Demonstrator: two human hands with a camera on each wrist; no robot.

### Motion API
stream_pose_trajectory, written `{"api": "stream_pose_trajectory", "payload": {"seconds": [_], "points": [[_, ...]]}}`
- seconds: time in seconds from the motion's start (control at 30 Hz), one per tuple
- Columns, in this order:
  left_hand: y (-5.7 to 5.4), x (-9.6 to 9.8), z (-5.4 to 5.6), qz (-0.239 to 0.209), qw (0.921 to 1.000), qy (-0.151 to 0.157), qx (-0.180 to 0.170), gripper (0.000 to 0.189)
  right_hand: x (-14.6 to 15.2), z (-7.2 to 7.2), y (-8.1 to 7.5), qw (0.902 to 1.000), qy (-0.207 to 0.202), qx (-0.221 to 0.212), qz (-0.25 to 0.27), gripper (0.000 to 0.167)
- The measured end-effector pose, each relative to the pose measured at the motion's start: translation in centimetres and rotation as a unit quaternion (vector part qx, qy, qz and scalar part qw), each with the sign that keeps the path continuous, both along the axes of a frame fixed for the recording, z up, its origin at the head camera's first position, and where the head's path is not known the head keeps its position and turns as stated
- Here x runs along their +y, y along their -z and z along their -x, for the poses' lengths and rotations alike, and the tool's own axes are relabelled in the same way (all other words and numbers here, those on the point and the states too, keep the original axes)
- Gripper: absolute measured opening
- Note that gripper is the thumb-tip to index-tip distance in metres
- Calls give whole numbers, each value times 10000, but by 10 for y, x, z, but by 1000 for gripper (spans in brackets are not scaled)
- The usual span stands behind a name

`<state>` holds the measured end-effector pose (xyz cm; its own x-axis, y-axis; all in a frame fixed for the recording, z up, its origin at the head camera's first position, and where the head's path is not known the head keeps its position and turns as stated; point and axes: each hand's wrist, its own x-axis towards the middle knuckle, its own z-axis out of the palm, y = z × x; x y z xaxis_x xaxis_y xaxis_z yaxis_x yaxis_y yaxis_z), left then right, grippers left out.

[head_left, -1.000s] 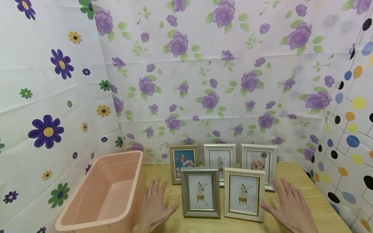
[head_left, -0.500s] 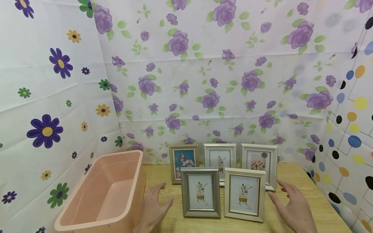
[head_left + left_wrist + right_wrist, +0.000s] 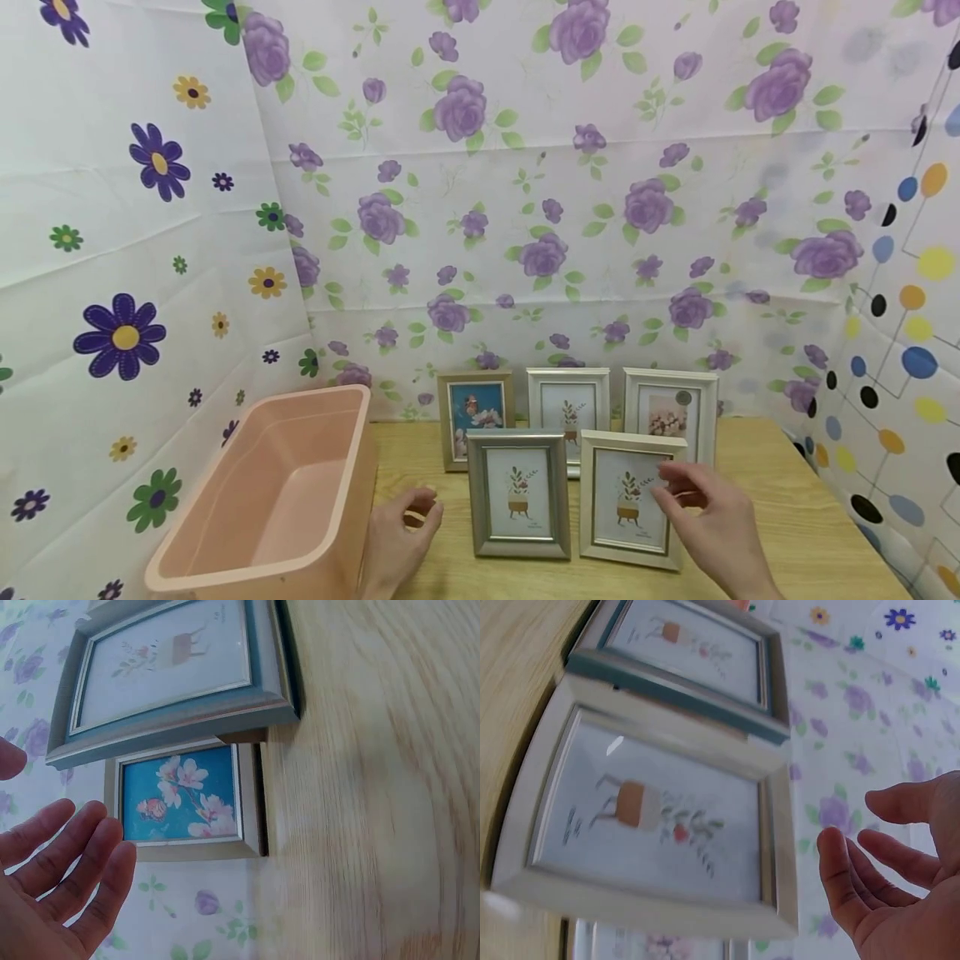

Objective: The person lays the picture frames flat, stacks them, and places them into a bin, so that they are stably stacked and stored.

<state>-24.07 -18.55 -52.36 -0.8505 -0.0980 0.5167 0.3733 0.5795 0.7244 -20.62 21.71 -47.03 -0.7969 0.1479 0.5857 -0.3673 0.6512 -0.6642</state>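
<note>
Two picture frames stand upright in front: a pewter-grey one and a cream one, both showing a potted plant. My right hand is raised at the cream frame's upper right side. In the right wrist view that hand has thumb and fingers apart, with nothing between them. Left of the grey frame, my left hand hovers with loosely bent fingers, holding nothing; the left wrist view shows its fingers near the gold frame with the blossom picture, and I cannot tell whether they touch.
Behind stand the gold frame, a silver frame and a white frame, partly hidden by the front ones. A pink plastic tub is at the left. The wooden table meets a flowered cloth behind.
My right hand has moved left and in front of the cream frame's right edge, its fingers bending. The left hand's spread fingers have curled loosely. The frames have stayed put.
</note>
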Motion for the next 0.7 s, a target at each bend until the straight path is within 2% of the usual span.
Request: {"api": "stream_pose_trajectory", "payload": {"seconds": [0.17, 0.27, 0.4, 0.57, 0.7], "points": [[0, 1, -4, -125, 9998, 27, -139, 3, -24, 5, -4, 9976, -628, 282, -19, 31], [1, 1, -7, -174, 9995, 40, -249, 3, -38, 11, -6, 9956, -913, 231, 6, 32], [3, 2, -10, -350, 9975, -33, -606, 2, -54, 20, -9, 9927, -1194, 160, -95, 32], [2, 4, -16, -458, 9943, -75, -962, 4, -70, 29, -13, 9889, -1441, 281, -216, 37], [4, 6, -20, -489, 9935, -142, -1018, 4, -79, 37, -18, 9877, -1417, 265, -612, 42]]}}
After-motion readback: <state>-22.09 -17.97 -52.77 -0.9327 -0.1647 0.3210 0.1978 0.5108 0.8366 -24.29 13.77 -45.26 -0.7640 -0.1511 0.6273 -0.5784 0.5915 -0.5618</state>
